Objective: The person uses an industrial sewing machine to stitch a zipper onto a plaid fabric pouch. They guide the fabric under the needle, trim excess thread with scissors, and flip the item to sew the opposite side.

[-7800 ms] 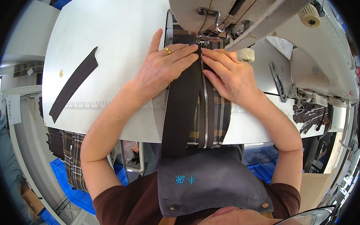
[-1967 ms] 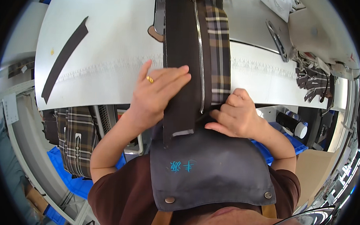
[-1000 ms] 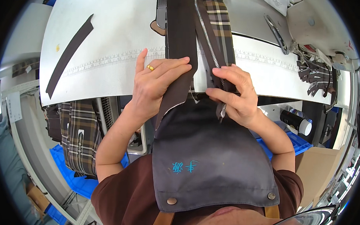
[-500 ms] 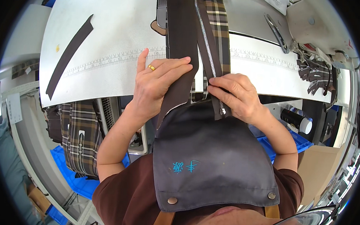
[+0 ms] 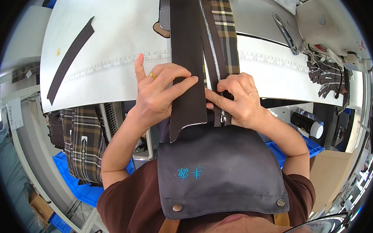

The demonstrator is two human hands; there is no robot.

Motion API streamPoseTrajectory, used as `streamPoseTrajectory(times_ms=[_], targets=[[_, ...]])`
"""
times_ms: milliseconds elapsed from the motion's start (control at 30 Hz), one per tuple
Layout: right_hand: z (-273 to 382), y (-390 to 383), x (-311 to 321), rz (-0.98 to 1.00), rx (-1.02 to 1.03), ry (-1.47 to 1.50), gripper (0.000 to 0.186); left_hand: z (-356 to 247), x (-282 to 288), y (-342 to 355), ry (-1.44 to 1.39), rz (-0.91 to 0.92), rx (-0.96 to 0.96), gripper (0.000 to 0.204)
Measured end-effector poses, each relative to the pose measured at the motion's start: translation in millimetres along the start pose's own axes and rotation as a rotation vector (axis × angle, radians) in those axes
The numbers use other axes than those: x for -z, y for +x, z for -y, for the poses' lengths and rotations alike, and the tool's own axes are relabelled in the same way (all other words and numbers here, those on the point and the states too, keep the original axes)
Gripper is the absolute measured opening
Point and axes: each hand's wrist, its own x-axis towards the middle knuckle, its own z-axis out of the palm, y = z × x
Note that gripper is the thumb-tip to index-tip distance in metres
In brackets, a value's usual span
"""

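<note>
A long dark brown fabric piece (image 5: 187,34) runs toward me and hangs over the table's front edge, its near end cut unevenly. My left hand (image 5: 158,86), a ring on one finger, pinches it near that edge, little finger raised. Just right of it lies a metal-toothed zipper (image 5: 211,31) on brown tape, its pull (image 5: 223,118) at the near end. My right hand (image 5: 240,102) is closed on the zipper tape above the pull, thumb and fingers bent round it. Brown plaid fabric (image 5: 227,19) lies underneath, and a narrow gap separates the two brown layers.
The white table (image 5: 115,36) has a printed ruler line. A curved brown strip (image 5: 71,59) lies at left, tweezers (image 5: 286,33) and a bundle of trimmed scraps (image 5: 325,76) beside the sewing machine (image 5: 333,27) at right. Plaid pieces (image 5: 85,141) hang over a blue bin (image 5: 79,188) at lower left.
The brown piece's near end has swung right and lies flatter. My left hand has shifted down slightly; my right hand has moved lower and left, drawing the zipper's end left.
</note>
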Motion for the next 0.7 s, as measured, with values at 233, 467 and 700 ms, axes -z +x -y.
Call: streamPoseTrajectory(times_ms=[233, 467, 700], targets=[[-0.1, -0.6, 1.7, 0.037, -0.011, 0.0, 0.033, 0.0, -0.8, 0.9, 0.018, 0.042, -0.017, 0.028], [-0.3, -0.8, 1.5, 0.033, -0.001, 0.006, 0.034, -1.3, -1.7, -0.6, 0.045, 0.058, -0.008, 0.029], [-0.5, -1.8, 2.9, 0.059, -0.004, 0.0, 0.033, -1.7, 0.2, -1.5, 0.054, 0.106, -0.016, 0.03]])
